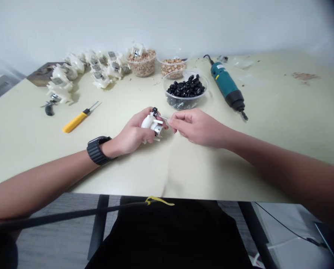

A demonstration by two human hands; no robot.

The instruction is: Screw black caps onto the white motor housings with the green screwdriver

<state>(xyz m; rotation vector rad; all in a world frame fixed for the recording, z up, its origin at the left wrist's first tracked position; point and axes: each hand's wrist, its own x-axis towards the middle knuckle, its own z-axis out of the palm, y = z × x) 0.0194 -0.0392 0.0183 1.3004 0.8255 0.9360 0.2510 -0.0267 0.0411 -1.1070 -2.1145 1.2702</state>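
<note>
My left hand (pixel 137 132) is closed around a white plastic housing (pixel 147 122) with a silver motor (pixel 158 129) fitted in it. A small black part (pixel 155 110) sits at the housing's top, by my left fingertips. From the right, my right hand (pixel 197 127) pinches a thin metal rod (pixel 163 117), whose other end reaches the housing near the black part. Whether the rod is fixed to the housing, I cannot tell. Behind my hands stands a clear round tub (pixel 180 102) holding many small black parts (pixel 187 86).
Similar white housings (pixel 61 80) cluster at the back left, some on a dark block (pixel 39 74). A yellow-handled tool (pixel 76 122) lies left, near a small black piece (pixel 49 109). Two tubs of small tan parts (pixel 142 65) stand at the back. A green electric screwdriver (pixel 225 84) lies right.
</note>
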